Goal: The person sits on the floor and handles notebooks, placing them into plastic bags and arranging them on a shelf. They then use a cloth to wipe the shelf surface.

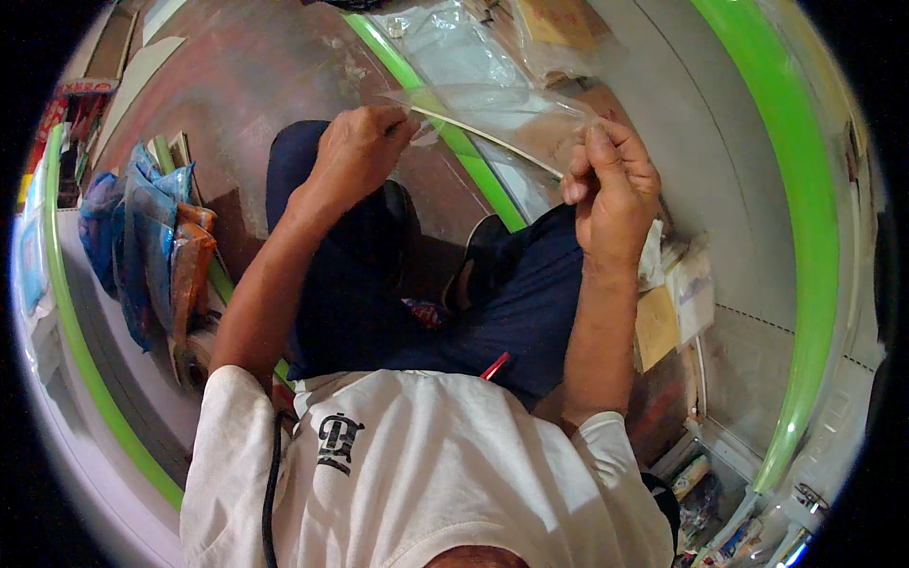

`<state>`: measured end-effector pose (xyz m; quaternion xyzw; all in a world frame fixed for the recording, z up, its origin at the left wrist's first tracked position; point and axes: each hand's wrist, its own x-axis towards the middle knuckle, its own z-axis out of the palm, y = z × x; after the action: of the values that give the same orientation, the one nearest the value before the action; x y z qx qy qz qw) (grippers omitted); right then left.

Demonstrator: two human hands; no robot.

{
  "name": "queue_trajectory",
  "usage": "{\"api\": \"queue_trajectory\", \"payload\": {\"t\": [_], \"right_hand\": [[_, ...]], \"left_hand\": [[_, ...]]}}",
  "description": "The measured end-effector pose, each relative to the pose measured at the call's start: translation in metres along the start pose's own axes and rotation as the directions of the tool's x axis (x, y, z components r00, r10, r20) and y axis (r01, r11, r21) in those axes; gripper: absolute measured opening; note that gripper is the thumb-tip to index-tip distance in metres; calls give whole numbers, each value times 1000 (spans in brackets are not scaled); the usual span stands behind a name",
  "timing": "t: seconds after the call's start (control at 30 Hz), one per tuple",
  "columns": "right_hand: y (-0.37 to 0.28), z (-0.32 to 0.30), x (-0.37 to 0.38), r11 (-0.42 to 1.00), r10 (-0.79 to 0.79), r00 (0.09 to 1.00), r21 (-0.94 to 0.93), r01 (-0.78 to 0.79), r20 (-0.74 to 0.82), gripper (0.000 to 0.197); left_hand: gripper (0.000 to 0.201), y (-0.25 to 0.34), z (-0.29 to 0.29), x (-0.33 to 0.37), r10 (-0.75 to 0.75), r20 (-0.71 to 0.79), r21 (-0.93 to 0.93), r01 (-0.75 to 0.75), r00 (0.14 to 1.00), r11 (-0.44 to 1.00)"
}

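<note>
A piece of clear plastic film [530, 106] is stretched between my two hands, above my knees. My left hand [358, 150] pinches its left end, fingers closed. At the other end my right hand [614, 185] holds it between thumb and curled fingers. A thin pale strip [492, 139] runs slantwise from one hand to the other along the film's near side; whether it is joined to the film I cannot tell. The film is so see-through that its far edge is hard to make out.
Blue and orange plastic packets [156, 241] stand to my left. Green-edged panels [805, 237] curve along both sides. More clear plastic [440, 38] and brown cardboard [559, 24] lie ahead. A yellowish card [656, 327] is by my right forearm, and a bin of small items [701, 488] is at lower right.
</note>
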<state>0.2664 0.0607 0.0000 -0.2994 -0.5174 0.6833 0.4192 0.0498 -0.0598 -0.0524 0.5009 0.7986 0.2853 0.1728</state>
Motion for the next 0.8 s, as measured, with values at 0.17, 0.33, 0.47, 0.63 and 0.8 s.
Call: {"api": "queue_trajectory", "payload": {"t": [0.17, 0.33, 0.47, 0.63, 0.8], "right_hand": [[-18, -11, 13, 945, 1, 998, -326, -21, -62, 12], [-28, -24, 20, 947, -54, 993, -321, 17, -106, 15], [-20, -26, 25, 935, -100, 990, -351, 59, -98, 15], [-19, -27, 30, 919, -80, 989, -394, 25, -122, 16], [-7, -39, 29, 763, -265, 962, -597, 248, 61, 18]], "left_hand": [[27, -2, 8, 23, -52, -41, -324, 36, 998, 945], [26, 27, -13, 35, -107, -108, -475, 43, 988, 879], [28, 38, -28, 36, -139, -114, -473, 70, 984, 878], [30, 45, -31, 34, -152, -20, -527, 118, 988, 842], [27, 46, -27, 35, -112, -138, -528, 23, 984, 849]]}}
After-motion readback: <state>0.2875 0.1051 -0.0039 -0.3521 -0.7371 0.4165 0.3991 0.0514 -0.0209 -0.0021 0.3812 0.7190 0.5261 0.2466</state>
